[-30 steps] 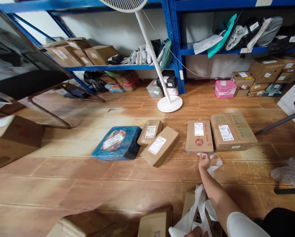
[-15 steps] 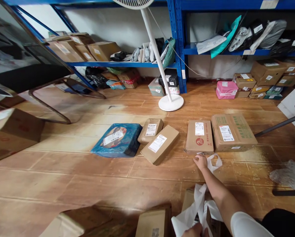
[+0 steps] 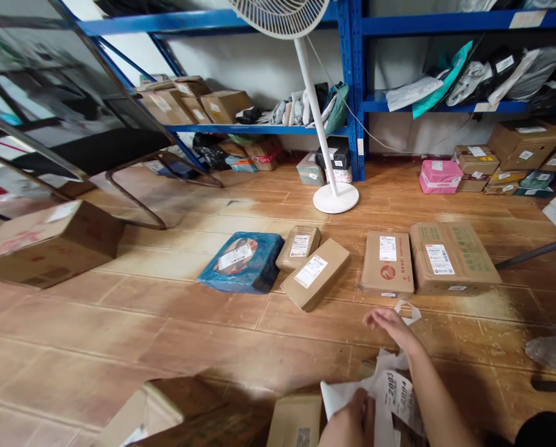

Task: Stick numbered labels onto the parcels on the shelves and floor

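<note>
My left hand (image 3: 352, 417) is closed on a strip of printed labels (image 3: 399, 392) at the bottom of the view; the numbers 2003 and 2004 can be read on it. Loosely bent and a little blurred, the fingers of my right hand (image 3: 386, 321) are apart from the box and appear to hold nothing. Just beyond it lies a flat brown cardboard box (image 3: 388, 261) with a red round print, a shipping label on top and a small white sticker (image 3: 388, 294) on its near side. A curl of white strip (image 3: 411, 311) shows behind my right wrist.
A larger carton (image 3: 455, 257) touches the flat box's right side. Leftward lie two small cartons (image 3: 322, 273) and a blue-wrapped parcel (image 3: 243, 264). More cartons (image 3: 294, 419) are close below. A white fan (image 3: 336, 197), blue shelves (image 3: 259, 129) and a chair (image 3: 92, 149) stand behind.
My right hand has drawn back from the flat box's near side, where a small white sticker now shows. The label strip in my left hand has turned its printed face up. The view has shifted left.
</note>
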The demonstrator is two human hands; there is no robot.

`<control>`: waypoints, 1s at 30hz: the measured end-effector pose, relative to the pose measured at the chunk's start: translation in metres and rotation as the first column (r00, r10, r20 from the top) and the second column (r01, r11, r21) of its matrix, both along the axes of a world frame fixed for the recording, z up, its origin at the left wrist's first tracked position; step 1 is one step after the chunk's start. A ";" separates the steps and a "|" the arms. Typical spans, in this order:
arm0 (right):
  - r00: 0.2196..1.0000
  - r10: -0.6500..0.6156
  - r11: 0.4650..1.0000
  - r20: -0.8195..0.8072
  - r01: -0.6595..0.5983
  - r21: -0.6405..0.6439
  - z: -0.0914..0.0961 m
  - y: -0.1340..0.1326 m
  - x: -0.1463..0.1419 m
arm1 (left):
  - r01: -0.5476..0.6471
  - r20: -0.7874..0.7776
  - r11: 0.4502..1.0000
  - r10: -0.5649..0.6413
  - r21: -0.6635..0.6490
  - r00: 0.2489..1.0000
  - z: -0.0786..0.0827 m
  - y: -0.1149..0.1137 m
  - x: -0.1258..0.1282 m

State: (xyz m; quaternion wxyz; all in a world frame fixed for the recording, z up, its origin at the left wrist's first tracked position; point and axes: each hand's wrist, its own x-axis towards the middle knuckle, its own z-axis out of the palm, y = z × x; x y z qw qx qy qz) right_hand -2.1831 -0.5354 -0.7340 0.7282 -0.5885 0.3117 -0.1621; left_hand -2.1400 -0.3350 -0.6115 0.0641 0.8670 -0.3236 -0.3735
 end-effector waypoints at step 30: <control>0.973 -0.025 0.998 0.228 0.012 0.059 0.148 0.066 0.003 | -0.648 -0.530 0.387 0.376 -0.656 0.760 0.032 -0.006 0.023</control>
